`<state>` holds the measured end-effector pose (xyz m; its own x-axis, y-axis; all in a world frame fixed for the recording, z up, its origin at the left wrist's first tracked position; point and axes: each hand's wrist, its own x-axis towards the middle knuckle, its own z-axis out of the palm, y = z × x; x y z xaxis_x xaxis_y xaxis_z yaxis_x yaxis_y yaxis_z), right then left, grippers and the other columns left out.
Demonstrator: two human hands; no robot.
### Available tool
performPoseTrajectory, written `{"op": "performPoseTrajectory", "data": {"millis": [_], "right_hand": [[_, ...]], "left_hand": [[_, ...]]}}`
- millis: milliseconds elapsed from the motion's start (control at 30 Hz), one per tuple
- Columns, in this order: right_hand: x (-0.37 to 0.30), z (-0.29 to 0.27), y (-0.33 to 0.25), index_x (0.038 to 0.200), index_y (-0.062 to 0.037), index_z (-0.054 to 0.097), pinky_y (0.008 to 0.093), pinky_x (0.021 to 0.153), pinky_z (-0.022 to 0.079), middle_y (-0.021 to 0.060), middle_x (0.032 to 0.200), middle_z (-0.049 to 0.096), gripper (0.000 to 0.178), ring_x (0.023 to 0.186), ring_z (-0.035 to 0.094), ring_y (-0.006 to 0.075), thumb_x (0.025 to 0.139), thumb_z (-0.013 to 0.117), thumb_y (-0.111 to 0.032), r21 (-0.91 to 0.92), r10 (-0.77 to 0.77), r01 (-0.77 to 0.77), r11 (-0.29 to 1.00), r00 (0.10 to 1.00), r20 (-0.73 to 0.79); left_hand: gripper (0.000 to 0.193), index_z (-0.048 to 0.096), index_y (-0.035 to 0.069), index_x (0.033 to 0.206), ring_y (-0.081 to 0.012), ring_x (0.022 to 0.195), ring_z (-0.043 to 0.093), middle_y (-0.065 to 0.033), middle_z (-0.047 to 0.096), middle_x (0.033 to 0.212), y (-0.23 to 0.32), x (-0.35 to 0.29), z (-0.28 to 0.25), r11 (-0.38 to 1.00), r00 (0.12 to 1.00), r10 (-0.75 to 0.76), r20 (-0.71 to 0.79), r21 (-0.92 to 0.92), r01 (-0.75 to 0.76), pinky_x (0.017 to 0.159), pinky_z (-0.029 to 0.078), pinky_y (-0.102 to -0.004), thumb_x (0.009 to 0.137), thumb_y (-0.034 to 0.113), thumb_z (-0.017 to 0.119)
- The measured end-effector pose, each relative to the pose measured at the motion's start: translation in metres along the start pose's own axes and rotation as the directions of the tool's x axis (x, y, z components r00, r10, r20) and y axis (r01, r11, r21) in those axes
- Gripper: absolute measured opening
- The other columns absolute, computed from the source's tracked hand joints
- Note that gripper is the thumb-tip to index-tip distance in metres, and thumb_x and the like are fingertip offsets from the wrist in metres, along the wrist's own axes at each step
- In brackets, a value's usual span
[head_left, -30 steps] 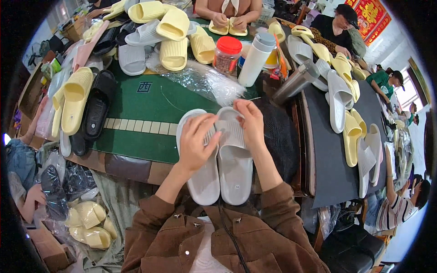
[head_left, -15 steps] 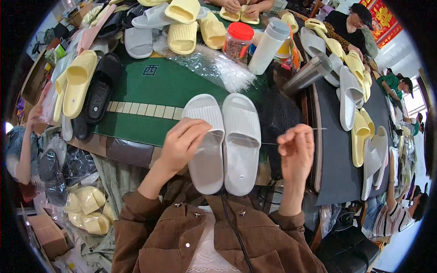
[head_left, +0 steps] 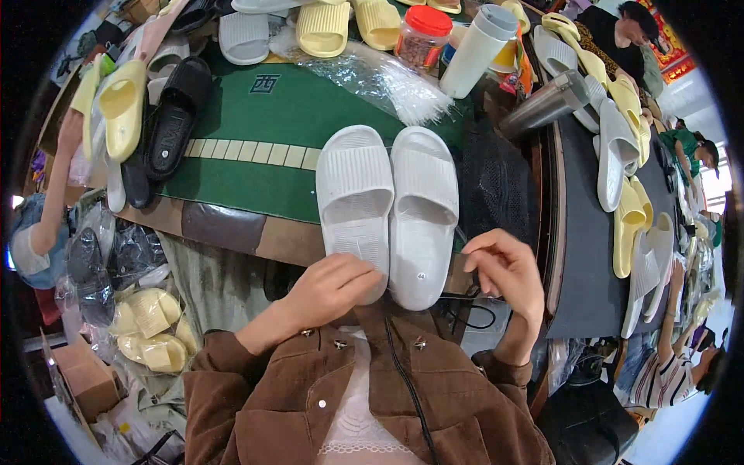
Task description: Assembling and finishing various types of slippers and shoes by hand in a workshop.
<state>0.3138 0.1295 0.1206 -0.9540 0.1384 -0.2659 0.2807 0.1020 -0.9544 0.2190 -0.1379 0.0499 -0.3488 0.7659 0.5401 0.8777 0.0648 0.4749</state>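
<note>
A pair of pale grey slide sandals lies side by side before me, toes away, across the near table edge. Over the heel of the left slide [head_left: 355, 186] is my left hand [head_left: 335, 288], fingers curled together; what they pinch, if anything, is hidden. To the right of the right slide [head_left: 423, 209], and apart from it, my right hand [head_left: 508, 271] is raised with thumb and forefinger close together. Anything between those fingertips is too small to make out. A bundle of thin clear plastic strands [head_left: 415, 105] lies beyond the slides.
The green-topped table [head_left: 232, 194] carries a row of cream tiles [head_left: 248, 152], a red-lidded jar [head_left: 423, 37], a white bottle [head_left: 480, 50] and a steel flask [head_left: 546, 102]. Black [head_left: 177, 124] and yellow slides [head_left: 124, 108] stand at left. More slides line the dark table at right [head_left: 577, 256]. Other people sit around.
My view has tilted, so the table and slides appear higher. My left hand has moved from the left slide's strap down to its heel. A thin strand seen at my right fingers no longer shows.
</note>
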Motion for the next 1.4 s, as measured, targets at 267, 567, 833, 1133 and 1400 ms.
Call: {"op": "performPoseTrajectory", "data": {"millis": [267, 567, 833, 1133, 1400], "right_hand": [[0.026, 0.034, 0.028, 0.104, 0.0035, 0.059, 0.028, 0.058, 0.05, 0.0132, 0.085, 0.065, 0.019, 0.068, 0.063, 0.0171, 0.087, 0.059, -0.006, -0.3, -0.001, 0.003, 0.954, 1.0, 0.009], [0.074, 0.065, 0.048, 0.104, 0.008, 0.055, 0.047, 0.083, 0.043, 0.0258, 0.108, 0.056, 0.025, 0.099, 0.054, 0.0406, 0.085, 0.055, -0.008, -0.658, -0.453, 0.345, 0.67, 0.891, 0.005], [0.124, 0.064, 0.076, 0.094, 0.0079, 0.059, 0.0462, 0.076, 0.044, 0.0269, 0.09, 0.06, 0.027, 0.085, 0.058, 0.0426, 0.087, 0.046, -0.014, -0.777, -0.499, 0.341, 0.53, 0.866, 0.04], [0.107, 0.065, 0.049, 0.093, 0.0076, 0.058, 0.0489, 0.078, 0.042, 0.0292, 0.087, 0.059, 0.028, 0.084, 0.056, 0.0448, 0.088, 0.044, -0.016, -0.571, -0.149, 0.112, 0.813, 0.989, -0.019], [0.059, 0.074, 0.041, 0.101, 0.0052, 0.059, 0.0438, 0.075, 0.046, 0.02, 0.083, 0.061, 0.021, 0.081, 0.059, 0.0394, 0.09, 0.051, -0.01, -0.729, -0.594, 0.438, 0.526, 0.803, 0.054]], "left_hand": [[0.029, 0.06, 0.0, 0.104, -0.029, 0.09, 0.06, -0.0115, 0.061, 0.101, -0.02, 0.003, 0.012, 0.965, 0.965, -0.262, -0.015, 0.015, 0.262, 0.078, 0.05, -0.0359, 0.075, 0.003, 0.065], [0.096, 0.026, -0.012, 0.137, -0.0451, 0.12, 0.04, -0.0319, 0.036, 0.133, -0.032, 0.028, 0.032, 0.876, 0.881, -0.469, 0.062, 0.16, 0.455, 0.101, 0.034, -0.047, 0.077, 0.05, 0.067], [0.08, 0.042, -0.011, 0.12, -0.0443, 0.106, 0.053, -0.0329, 0.049, 0.117, -0.038, 0.067, 0.036, 0.742, 0.703, -0.666, 0.249, 0.119, 0.66, 0.086, 0.046, -0.0486, 0.074, 0.049, 0.067], [0.055, 0.054, -0.006, 0.105, -0.0449, 0.085, 0.062, -0.0297, 0.058, 0.105, -0.046, 0.073, 0.052, 0.684, 0.656, -0.728, 0.197, 0.152, 0.714, 0.074, 0.051, -0.0509, 0.083, 0.045, 0.058], [0.052, 0.057, -0.005, 0.098, -0.0434, 0.081, 0.062, -0.0281, 0.06, 0.099, -0.052, 0.059, 0.061, 0.8, 0.806, -0.589, 0.056, 0.185, 0.571, 0.072, 0.051, -0.0504, 0.086, 0.045, 0.055]]}}
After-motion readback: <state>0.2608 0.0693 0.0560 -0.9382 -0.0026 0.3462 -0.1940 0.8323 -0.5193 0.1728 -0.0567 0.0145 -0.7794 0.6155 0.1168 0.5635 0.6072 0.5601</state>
